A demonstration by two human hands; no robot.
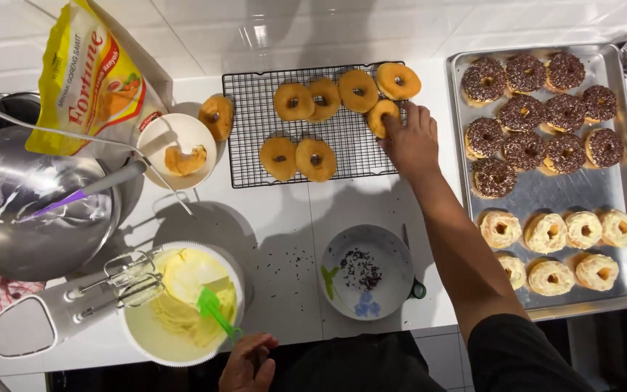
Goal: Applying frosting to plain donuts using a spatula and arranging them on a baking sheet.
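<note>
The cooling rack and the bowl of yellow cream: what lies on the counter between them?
In the head view, only bare white counter with a few dark sprinkle crumbs lies between the cooling rack and the bowl of yellow cream.

Right hand (409, 141) fingers on a plain doughnut (382, 116) atop the wire rack (255, 145), left hand (247, 363) beside the cream bowl (183, 305).

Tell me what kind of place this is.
Most likely a home kitchen set up for baking: a wire cooling rack of plain doughnuts on a white counter, a metal tray of topped doughnuts, and a hand mixer resting on a bowl of cream.
</note>
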